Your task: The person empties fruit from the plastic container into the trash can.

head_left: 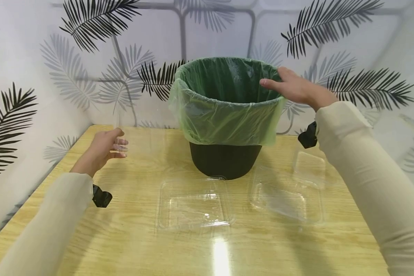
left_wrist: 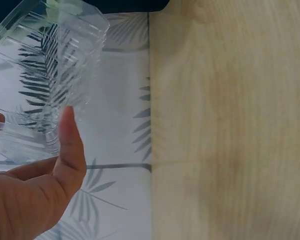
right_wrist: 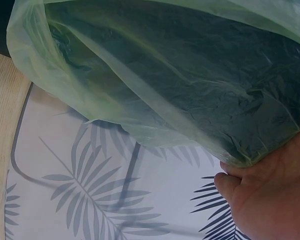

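Observation:
A black trash bin (head_left: 225,159) stands at the table's far side, lined with a thin green plastic bag (head_left: 227,122) folded over its rim. My right hand (head_left: 298,88) grips the rim at the right, thumb over the opening. In the right wrist view the hand (right_wrist: 275,195) touches the bag (right_wrist: 115,95), and its other fingers are partly hidden. To the bin's left, my left hand (head_left: 101,149) is raised above the table. It holds a clear plastic container (left_wrist: 72,65) between thumb and fingers, plain in the left wrist view but barely visible from the head.
One clear plastic container (head_left: 194,205) lies in front of the bin. To its right are another clear container (head_left: 286,199) and a clear piece (head_left: 309,165) whose shape is hard to make out. Behind the wooden table (head_left: 141,245) is a leaf-patterned wall covering (head_left: 220,38).

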The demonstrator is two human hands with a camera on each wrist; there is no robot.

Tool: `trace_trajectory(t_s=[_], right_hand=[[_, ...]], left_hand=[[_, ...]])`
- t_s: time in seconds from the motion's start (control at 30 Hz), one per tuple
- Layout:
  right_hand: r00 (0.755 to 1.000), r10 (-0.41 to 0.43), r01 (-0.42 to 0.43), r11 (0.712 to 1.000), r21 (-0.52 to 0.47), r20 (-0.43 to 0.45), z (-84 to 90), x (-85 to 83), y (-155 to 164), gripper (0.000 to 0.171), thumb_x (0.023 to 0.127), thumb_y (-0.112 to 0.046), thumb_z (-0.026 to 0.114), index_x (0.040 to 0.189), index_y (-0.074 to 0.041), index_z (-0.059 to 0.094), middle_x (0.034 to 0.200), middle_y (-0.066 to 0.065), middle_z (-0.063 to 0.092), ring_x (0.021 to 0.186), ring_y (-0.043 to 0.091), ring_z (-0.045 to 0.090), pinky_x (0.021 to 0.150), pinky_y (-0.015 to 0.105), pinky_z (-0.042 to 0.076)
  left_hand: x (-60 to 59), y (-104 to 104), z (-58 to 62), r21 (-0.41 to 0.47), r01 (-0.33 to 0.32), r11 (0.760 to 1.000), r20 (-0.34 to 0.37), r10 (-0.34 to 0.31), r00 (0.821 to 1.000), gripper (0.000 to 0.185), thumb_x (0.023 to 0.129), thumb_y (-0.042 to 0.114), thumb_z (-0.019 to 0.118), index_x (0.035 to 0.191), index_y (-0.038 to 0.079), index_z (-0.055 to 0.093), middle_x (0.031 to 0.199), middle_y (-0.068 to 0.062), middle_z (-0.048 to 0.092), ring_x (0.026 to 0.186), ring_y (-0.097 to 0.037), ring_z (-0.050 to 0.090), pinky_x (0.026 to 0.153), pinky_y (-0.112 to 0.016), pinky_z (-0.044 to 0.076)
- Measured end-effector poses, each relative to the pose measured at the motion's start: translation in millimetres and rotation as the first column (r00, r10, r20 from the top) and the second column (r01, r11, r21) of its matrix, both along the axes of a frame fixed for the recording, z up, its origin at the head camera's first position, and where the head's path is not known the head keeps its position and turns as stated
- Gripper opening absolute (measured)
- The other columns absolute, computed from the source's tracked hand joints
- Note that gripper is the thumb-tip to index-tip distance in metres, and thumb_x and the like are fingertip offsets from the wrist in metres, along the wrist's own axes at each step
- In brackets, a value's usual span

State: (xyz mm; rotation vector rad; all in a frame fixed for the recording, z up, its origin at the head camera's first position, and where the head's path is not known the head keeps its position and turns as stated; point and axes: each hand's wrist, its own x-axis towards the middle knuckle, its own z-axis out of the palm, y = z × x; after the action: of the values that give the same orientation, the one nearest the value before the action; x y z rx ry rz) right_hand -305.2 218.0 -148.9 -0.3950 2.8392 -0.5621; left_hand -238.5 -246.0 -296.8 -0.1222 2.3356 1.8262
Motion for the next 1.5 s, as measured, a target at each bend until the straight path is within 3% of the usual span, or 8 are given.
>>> trace_trajectory(t_s=[0.37,0.5,0.57,0.73,0.83,1.0,1.23,1.5], right_hand=[[1.0,-0.001,0.001,1.0,-0.011,0.004,1.1,0.0,0,0.094,0.095,-0.066,0.024,0.146,-0.003,-0.025,0.154,0.016,-0.027,0.144,0.034,-0.021,0.117,0.055,-0.005],[1.0,-0.007,0.007,1.0,-0.008,0.004,1.1,-0.3,1,0.094,0.095,-0.066,0.024,0.146,-0.004,-0.025,0.154,0.016,-0.026,0.144,0.035,-0.02,0.117,0.055,-0.005],[1.0,-0.009,0.009,1.0,-0.008,0.003,1.1,-0.2,1,0.094,0.095,-0.065,0.024,0.146,-0.004,-0.025,0.154,0.016,-0.026,0.144,0.035,-0.02,0.117,0.055,-0.005],[1.0,-0.018,0.018,1.0,-0.013,0.011,0.1,0.5,2,0.094,0.094,-0.066,0.024,0.146,-0.005,-0.026,0.154,0.015,-0.027,0.144,0.035,-0.021,0.117,0.055,-0.006],[1.0,-0.021,0.021,1.0,-0.015,0.018,-0.9,0.5,2,0.095,0.094,-0.067,0.024,0.146,-0.005,-0.026,0.154,0.015,-0.027,0.143,0.034,-0.021,0.117,0.055,-0.006],[1.0,-0.019,0.019,1.0,-0.014,0.024,-1.8,0.2,0,0.096,0.093,-0.068,0.024,0.146,-0.006,-0.027,0.154,0.015,-0.028,0.143,0.034,-0.022,0.117,0.055,-0.007],[0.999,-0.022,0.023,0.999,-0.034,0.035,0.3,-0.3,-2,0.095,0.093,-0.068,0.023,0.145,-0.007,-0.028,0.154,0.013,-0.029,0.143,0.033,-0.023,0.117,0.055,-0.007],[1.0,0.011,-0.011,1.0,0.003,0.018,2.7,0.3,1,0.092,0.094,-0.067,0.021,0.147,-0.007,-0.026,0.154,0.014,-0.027,0.144,0.035,-0.021,0.117,0.056,-0.006]], left_hand=[[9.3,-6,-36.7,0.09,0.04,0.995,0.205,-0.058,0.977,0.066,0.098,0.028,0.038,0.149,-0.007,0.015,0.103,-0.006,0.059,0.083,-0.011,0.068,0.079,-0.028,0.058],[12.1,-4,-48.4,0.107,0.045,0.993,0.21,-0.067,0.975,0.064,0.098,0.025,0.037,0.148,-0.009,0.016,0.101,-0.004,0.063,0.082,-0.009,0.069,0.077,-0.027,0.058],[13.1,-3,-53.3,0.103,0.048,0.993,0.208,-0.069,0.976,0.064,0.098,0.024,0.037,0.148,-0.01,0.017,0.111,-0.018,0.063,0.082,-0.008,0.069,0.077,-0.027,0.058],[15.1,0,-63.1,0.048,0.042,0.998,0.2,-0.051,0.979,0.057,0.099,0.023,0.038,0.143,-0.012,0.026,0.145,-0.034,0.033,0.082,-0.008,0.066,0.08,-0.027,0.057],[15.2,0,-67.8,-0.005,0.022,1.0,0.189,-0.021,0.982,0.053,0.099,0.021,0.04,0.138,-0.014,0.033,0.136,-0.032,0.042,0.083,-0.009,0.063,0.081,-0.026,0.057],[16.0,-1,-71.1,-0.038,0.001,0.999,0.172,0.006,0.985,0.053,0.1,0.02,0.039,0.137,-0.017,0.035,0.116,-0.015,0.052,0.086,-0.01,0.061,0.08,-0.026,0.057],[14.7,-3,-67.7,-0.094,0.006,0.996,0.131,0.007,0.991,0.054,0.099,0.021,0.039,0.137,-0.018,0.035,0.104,-0.01,0.05,0.079,-0.009,0.06,0.075,-0.024,0.058],[11.7,-11,-51.7,-0.268,0.096,0.959,0.084,-0.076,0.994,0.062,0.102,0.029,0.028,0.142,-0.017,0.022,0.13,-0.036,0.042,0.107,-0.038,0.057,0.086,-0.038,0.056]])
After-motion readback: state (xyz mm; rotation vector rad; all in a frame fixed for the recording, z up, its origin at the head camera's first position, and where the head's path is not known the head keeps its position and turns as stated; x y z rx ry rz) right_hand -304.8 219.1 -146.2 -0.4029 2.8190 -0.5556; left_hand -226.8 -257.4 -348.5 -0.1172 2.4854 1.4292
